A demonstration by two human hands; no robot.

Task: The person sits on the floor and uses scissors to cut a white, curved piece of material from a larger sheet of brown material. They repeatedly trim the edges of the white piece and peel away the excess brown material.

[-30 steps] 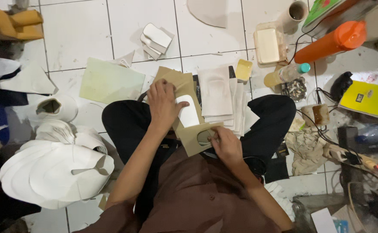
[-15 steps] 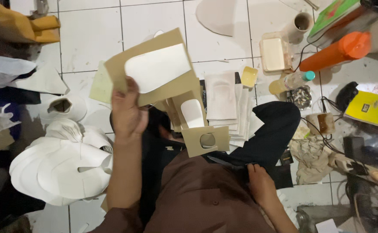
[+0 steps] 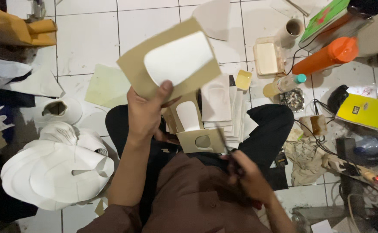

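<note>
Cardboard, brown and cut with a rounded window that shows white behind it, is what the work turns on: the cardboard template (image 3: pixel 171 60) is raised above the lap, over the tiled floor (image 3: pixel 85 39). At far left lie a tan bag (image 3: pixel 16 28) and a stack of white cut sheets (image 3: pixel 53 172). The left hand (image 3: pixel 148 113) is clamped on the template's lower edge, thumb on the near face. A firmer pinch at the corner, away from the window, would probably keep the sheet flat and its outline clear to read.

In the lap, two more cardboard cut-outs (image 3: pixel 193 129) rest on the dark trousers, one with a tall rounded opening, one with a small round one, beside a pile of white insole-shaped pieces (image 3: pixel 219 103).

The right hand (image 3: pixel 245 177) is closed around what looks like scissors (image 3: pixel 223 144), blades pointing up; they seem best kept low and turned away from the left wrist.

Further right: a pale rectangular tub (image 3: pixel 267 55), a small clear bottle with a teal cap (image 3: pixel 284 84), an orange cylinder (image 3: pixel 325 56), a green flat box (image 3: pixel 327 19) and a yellow package with a dark label patch (image 3: pixel 368 112).
</note>
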